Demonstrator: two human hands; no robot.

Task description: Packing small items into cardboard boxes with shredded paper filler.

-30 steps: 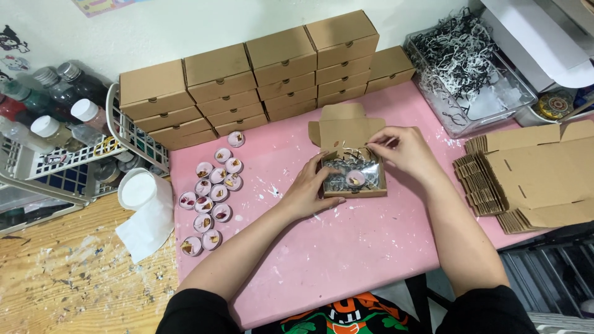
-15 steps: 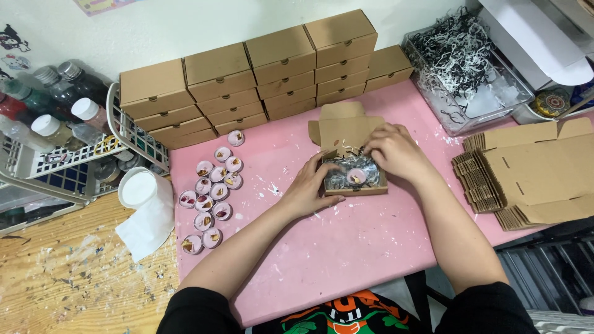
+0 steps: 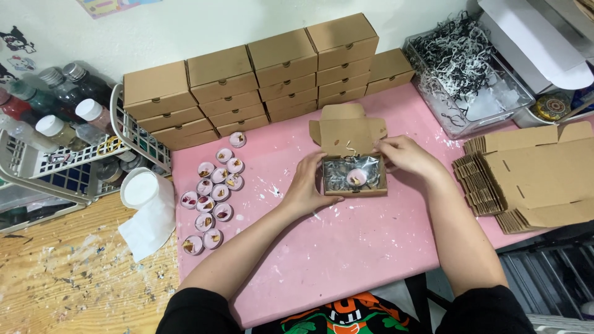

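Observation:
A small open kraft cardboard box sits on the pink table, its lid flap standing open behind it. Inside lie black-and-white shredded paper and a round pink tealight candle. My left hand grips the box's left side. My right hand rests at the box's upper right corner, fingers touching its rim and the filling.
Stacked closed kraft boxes line the back. Several pink tealight candles lie left of the box. Flat unfolded boxes pile at right, behind them a clear bin of shredded paper. A wire basket with bottles and white paper roll stand left.
Both hands drew back from the top of the box to its sides, uncovering the candle and filling. The box stays in place.

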